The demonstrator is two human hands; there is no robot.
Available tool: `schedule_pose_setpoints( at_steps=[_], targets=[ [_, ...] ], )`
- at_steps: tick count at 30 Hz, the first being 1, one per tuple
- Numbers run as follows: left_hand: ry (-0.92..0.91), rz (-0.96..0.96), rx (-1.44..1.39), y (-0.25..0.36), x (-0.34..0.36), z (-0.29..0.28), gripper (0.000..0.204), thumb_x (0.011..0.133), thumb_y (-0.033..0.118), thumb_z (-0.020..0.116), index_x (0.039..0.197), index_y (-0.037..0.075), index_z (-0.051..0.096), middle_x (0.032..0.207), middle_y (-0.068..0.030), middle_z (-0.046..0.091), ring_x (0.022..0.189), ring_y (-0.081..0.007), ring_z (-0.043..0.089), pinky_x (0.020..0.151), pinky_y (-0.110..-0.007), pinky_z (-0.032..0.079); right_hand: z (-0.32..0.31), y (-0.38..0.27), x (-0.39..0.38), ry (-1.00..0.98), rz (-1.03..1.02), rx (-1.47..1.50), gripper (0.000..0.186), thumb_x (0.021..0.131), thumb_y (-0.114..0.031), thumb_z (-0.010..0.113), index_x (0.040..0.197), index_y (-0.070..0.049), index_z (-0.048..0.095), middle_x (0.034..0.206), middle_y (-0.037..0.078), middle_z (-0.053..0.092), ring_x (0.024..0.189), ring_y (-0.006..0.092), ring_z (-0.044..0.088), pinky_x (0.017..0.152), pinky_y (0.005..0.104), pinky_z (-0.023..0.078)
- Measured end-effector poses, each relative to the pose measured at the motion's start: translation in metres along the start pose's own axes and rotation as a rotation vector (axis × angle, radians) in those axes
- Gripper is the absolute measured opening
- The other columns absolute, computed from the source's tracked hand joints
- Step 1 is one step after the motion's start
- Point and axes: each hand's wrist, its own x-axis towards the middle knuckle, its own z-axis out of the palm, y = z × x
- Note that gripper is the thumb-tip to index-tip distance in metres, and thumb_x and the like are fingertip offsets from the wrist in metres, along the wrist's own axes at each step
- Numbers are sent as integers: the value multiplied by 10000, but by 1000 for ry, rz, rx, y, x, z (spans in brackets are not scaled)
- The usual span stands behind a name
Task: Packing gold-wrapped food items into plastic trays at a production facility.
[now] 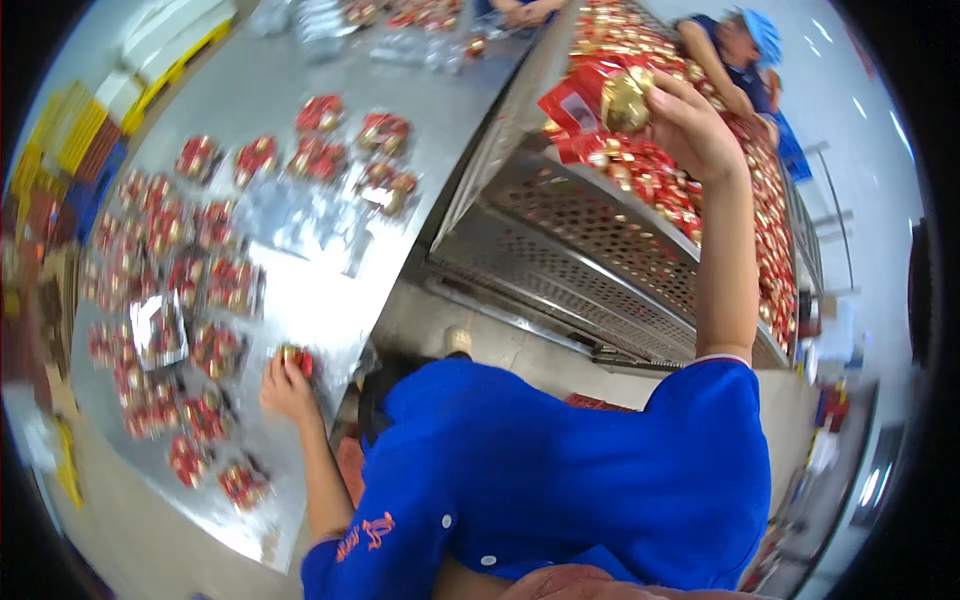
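While the right hand (pixel 697 128) pinches a gold-wrapped piece (pixel 626 101) over the perforated bin (pixel 600 245), the left hand (pixel 286 392), half-curled, grasps a red-and-gold piece (pixel 298 358) above the metal table (pixel 290 318).

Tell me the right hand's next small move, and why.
Probably bring the round gold-and-red wrapped piece over to the shiny grey metal table: the right hand holds it at the perforated metal bin, while the left hand holds a small red-and-gold piece at the table.
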Motion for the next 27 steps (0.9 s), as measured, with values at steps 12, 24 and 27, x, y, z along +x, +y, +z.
schedule_pose_setpoints(
  at_steps=[12,24,27],
  targets=[
    [-53,-95,-104,25,14,-7,178,748,290,661,890,184,673,1025,7,596,923,-201,522,855,-391,330,339,212,96,-831,410,-18,534,848,-303,625,1264,-7,467,1078,48,576,938,120,526,766,270,442],
    [40,-246,-233,24,7,-12,209,718,303,686,925,280,686,1345,-215,395,1274,-400,328,944,-473,309,447,295,126,-1089,251,-320,423,862,-276,618,1177,-9,524,1093,56,574,969,149,517,859,289,414],
    [34,-198,-207,21,7,-13,245,712,296,688,956,274,688,1399,-299,294,1270,-388,342,966,-461,301,451,295,118,-1063,12,-499,399,841,-236,635,1163,-26,527,1067,77,585,940,175,545,814,309,442]
  ],
)
